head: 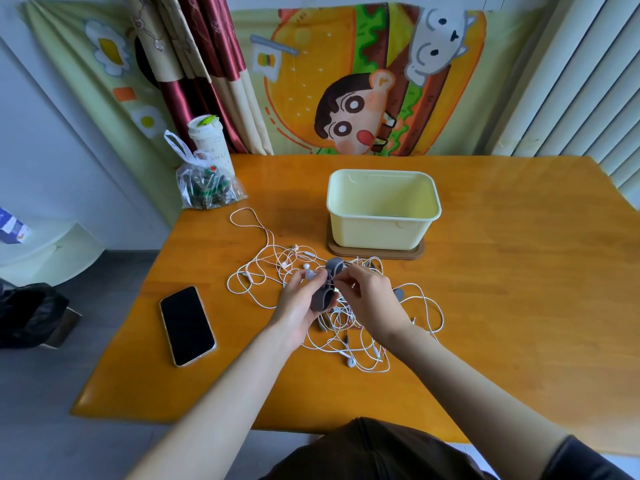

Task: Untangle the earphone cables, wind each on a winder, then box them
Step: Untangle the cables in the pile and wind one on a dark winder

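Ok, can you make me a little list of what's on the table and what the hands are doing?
earphone cables: white, tangled on the table, none boxed
left hand: holds the grey winder
right hand: pinches one of the cables at the winder
box: pale yellow, open, nothing seen inside, behind the tangle
phone: screen up and dark, left of the tangle
plastic bag and cup: far left corner

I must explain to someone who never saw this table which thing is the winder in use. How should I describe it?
On the orange table, in front of the pale yellow box, lies a heap of white earphone cables. Above it the left hand grips the winder, while the right hand pinches a cable at it. It is a thick, rounded grey piece among thin white cords.
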Motion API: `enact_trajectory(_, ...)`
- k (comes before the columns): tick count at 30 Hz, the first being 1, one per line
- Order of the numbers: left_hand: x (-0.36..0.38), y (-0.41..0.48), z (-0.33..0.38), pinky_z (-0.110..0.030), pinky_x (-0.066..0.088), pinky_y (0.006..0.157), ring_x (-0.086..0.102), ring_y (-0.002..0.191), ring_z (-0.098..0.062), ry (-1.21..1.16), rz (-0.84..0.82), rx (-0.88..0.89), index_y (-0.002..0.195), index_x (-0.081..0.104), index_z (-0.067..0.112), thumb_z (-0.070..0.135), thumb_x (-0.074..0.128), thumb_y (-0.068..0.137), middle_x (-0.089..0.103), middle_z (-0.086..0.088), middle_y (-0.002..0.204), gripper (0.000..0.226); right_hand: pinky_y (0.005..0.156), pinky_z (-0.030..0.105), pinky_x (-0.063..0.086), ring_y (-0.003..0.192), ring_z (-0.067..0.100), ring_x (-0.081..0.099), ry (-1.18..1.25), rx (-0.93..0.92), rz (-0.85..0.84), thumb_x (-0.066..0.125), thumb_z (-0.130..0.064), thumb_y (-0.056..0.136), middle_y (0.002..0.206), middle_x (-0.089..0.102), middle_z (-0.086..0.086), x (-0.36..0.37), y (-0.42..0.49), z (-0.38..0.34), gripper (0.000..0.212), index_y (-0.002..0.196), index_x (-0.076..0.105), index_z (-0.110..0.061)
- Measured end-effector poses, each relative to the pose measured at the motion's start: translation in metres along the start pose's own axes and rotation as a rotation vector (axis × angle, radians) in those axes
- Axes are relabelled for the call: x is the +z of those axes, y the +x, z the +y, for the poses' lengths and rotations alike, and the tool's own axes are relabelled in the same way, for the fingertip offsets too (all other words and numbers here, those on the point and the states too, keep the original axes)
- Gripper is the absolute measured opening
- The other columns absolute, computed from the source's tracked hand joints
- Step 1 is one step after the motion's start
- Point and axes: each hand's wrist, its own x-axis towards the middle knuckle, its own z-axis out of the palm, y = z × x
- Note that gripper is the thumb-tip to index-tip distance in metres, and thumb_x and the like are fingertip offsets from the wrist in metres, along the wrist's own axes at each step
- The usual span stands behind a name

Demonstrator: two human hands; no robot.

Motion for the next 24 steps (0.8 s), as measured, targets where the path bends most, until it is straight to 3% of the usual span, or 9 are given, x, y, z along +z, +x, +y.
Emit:
enact_trajectory(4,0.0,-0.001,-0.001,-0.033,0.056,0.077,0.062,0.105,-0.03,-0.046,0.015,-0.019,0.119,0.057,0.005,0.015,0.062,0.09,0.063,-0.019,0.118,0.031,0.065,0.001,0.039,0.077,0.006,0.052,-0.019,-0.021,-0.014,0.062,-0.011,0.089,0.093,0.062,0.001,-0.002,0.0,-0.001,0.01,0.097,0.065,-0.006)
enact_trajectory(8,0.003,-0.002,0.0,-0.033,0.055,0.077,0.062,0.106,-0.029,-0.083,0.037,-0.017,0.12,0.058,0.007,0.019,0.06,0.092,0.063,-0.018,0.118,0.03,0.065,0.002,0.04,0.078,0.008,0.053,-0.006,0.013,0.016,0.059,-0.008,0.09,0.095,0.064,0.005,0.001,0.003,-0.003,0.008,0.096,0.065,-0.006)
enact_trajectory(12,0.008,-0.002,0.002,-0.034,0.054,0.079,0.061,0.108,-0.028,-0.08,0.054,0.018,0.121,0.056,0.011,0.02,0.053,0.096,0.062,-0.015,0.119,0.026,0.061,0.007,0.042,0.079,0.01,0.053,0.038,0.094,-0.004,0.048,-0.011,0.095,0.091,0.056,-0.001,0.003,0.003,-0.009,0.005,0.096,0.054,-0.011)
enact_trajectory(17,0.01,-0.003,0.003,-0.035,0.055,0.079,0.061,0.101,-0.025,-0.018,0.027,0.013,0.106,0.057,0.015,0.018,0.05,0.098,0.062,-0.013,0.111,0.011,0.056,0.013,0.042,0.075,0.014,0.054,0.045,0.124,-0.048,0.04,-0.011,0.098,0.09,0.055,0.002,0.004,0.001,-0.009,0.007,0.092,0.044,-0.012)
enact_trajectory(20,0.008,-0.005,0.002,-0.034,0.054,0.077,0.062,0.099,-0.024,-0.092,-0.025,-0.053,0.114,0.055,0.012,0.016,0.049,0.098,0.063,-0.012,0.111,0.018,0.056,0.018,0.043,0.073,0.018,0.056,0.033,0.122,-0.067,0.038,-0.012,0.1,0.088,0.057,0.007,0.005,0.001,-0.003,0.009,0.091,0.042,-0.012)
enact_trajectory(24,0.006,-0.003,-0.001,-0.036,0.054,0.081,0.062,0.106,-0.027,-0.089,-0.048,-0.07,0.12,0.054,0.01,0.015,0.048,0.099,0.063,-0.015,0.118,0.023,0.059,0.009,0.043,0.079,0.015,0.054,0.04,0.118,-0.108,0.039,-0.01,0.099,0.098,0.055,0.005,0.006,0.003,0.001,0.005,0.098,0.042,-0.014)
